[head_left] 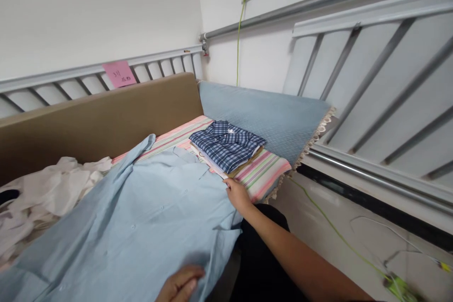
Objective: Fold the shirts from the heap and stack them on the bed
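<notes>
A light blue button shirt (141, 217) lies spread face up on the bed. My right hand (238, 194) pinches its edge near the shoulder, close to the stack of folded clothes. My left hand (181, 284) rests at the shirt's lower hem with fingers curled on the fabric. A folded blue plaid shirt (226, 144) tops a small stack of folded garments just beyond my right hand.
A striped pink sheet (264, 172) covers the mattress. Crumpled white clothes (46, 193) lie at the left. A brown headboard (95, 118), a blue cushion (269, 113) and metal rails (371, 80) border the bed. A green cable (240, 33) hangs from a wall socket.
</notes>
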`<state>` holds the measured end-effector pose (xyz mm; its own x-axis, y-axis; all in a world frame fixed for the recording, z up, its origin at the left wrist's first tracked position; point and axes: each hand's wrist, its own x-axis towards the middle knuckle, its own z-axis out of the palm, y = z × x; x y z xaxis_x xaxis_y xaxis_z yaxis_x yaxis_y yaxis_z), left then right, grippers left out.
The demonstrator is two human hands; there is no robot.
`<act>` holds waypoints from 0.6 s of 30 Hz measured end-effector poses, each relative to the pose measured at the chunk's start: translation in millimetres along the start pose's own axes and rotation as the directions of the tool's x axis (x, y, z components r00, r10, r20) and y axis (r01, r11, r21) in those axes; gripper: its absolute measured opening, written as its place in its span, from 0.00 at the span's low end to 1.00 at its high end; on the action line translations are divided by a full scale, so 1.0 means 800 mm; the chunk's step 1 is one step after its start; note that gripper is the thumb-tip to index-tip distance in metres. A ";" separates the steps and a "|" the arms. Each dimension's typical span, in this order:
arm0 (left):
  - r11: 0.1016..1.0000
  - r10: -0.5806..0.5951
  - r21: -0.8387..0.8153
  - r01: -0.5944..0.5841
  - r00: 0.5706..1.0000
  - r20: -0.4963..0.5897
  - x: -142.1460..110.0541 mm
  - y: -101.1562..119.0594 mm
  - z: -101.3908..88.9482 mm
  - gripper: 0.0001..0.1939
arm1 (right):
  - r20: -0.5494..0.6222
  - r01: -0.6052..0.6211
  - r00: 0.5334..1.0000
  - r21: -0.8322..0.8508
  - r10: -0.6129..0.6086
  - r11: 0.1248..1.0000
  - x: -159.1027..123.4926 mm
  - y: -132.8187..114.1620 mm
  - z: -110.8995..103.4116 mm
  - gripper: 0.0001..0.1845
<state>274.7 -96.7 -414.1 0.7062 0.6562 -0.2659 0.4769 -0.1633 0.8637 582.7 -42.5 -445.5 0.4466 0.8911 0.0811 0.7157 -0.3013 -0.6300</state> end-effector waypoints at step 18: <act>0.467 0.131 0.674 0.572 0.710 -0.692 0.017 -0.101 -0.014 0.24 | 0.337 0.545 0.810 -0.134 -0.479 0.828 -0.019 -0.088 0.090 0.29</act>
<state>239.4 -66.3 -482.8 0.2013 0.9543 0.2210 0.9795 -0.1980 -0.0373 486.9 -10.4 -458.1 -0.1622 0.9809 0.1077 0.9075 0.1911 -0.3740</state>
